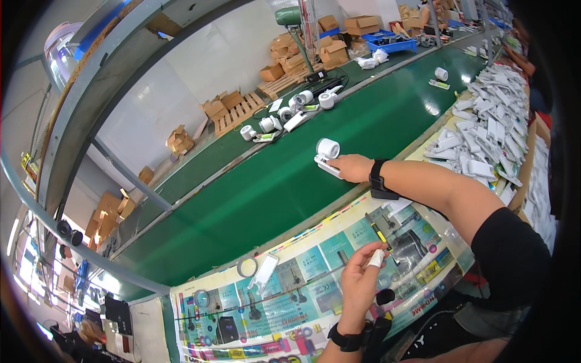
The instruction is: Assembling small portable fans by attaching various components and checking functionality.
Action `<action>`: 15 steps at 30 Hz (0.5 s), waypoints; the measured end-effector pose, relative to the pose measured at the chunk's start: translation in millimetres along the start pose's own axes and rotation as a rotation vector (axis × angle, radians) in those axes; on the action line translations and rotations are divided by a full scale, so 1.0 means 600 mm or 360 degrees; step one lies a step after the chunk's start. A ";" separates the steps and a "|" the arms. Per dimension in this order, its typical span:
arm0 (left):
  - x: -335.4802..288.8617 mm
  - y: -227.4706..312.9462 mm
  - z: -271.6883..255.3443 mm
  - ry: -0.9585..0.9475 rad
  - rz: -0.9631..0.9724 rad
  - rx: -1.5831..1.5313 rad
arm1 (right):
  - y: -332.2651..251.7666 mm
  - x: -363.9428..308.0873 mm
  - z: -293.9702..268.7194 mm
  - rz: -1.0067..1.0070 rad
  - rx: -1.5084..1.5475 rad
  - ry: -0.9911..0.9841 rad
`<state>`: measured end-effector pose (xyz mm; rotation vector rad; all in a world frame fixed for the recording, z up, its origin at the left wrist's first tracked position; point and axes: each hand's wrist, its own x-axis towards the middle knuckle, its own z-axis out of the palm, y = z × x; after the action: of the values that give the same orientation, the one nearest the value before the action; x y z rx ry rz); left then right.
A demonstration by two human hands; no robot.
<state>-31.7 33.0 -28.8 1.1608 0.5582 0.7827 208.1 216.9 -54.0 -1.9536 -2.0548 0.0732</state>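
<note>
My right hand [355,168] reaches across to the green belt, its fingers closed on a flat white plastic housing. A short white cylinder head [327,148] is joined to it or sits against its far end. Nearer me, over the printed sheet, my left hand [362,279] is held with its fingers curled toward the thumb. Something white [376,258] covers or sits at the thumb tip. A slim yellow and black tool [380,233] is beside those fingertips; whether they touch it I cannot tell. A flat white part [264,273] lies left of that hand.
The green conveyor belt [242,209] runs diagonally past the table. Grey tape rolls [247,259] lie on the printed sheet [315,302]. White housings are heaped [484,121] at right. Several white assemblies [284,114] sit beyond the belt. A metal frame [130,172] stands at left.
</note>
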 end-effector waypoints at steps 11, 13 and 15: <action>0.007 -0.007 -0.002 -0.0022 0.0006 0.0042 | -0.025 -0.039 -0.055 0.0060 -0.0032 -0.0095; 0.007 -0.006 -0.003 -0.0005 -0.0018 0.0037 | -0.029 -0.055 -0.080 -0.0029 -0.0157 -0.0153; 0.007 -0.011 -0.005 -0.0003 -0.0018 0.0039 | -0.037 -0.084 -0.107 -0.0121 -0.0191 -0.0158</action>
<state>-29.5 36.8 -35.7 1.1801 0.5735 0.7668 204.0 154.8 3.1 -1.9753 -2.2430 0.0316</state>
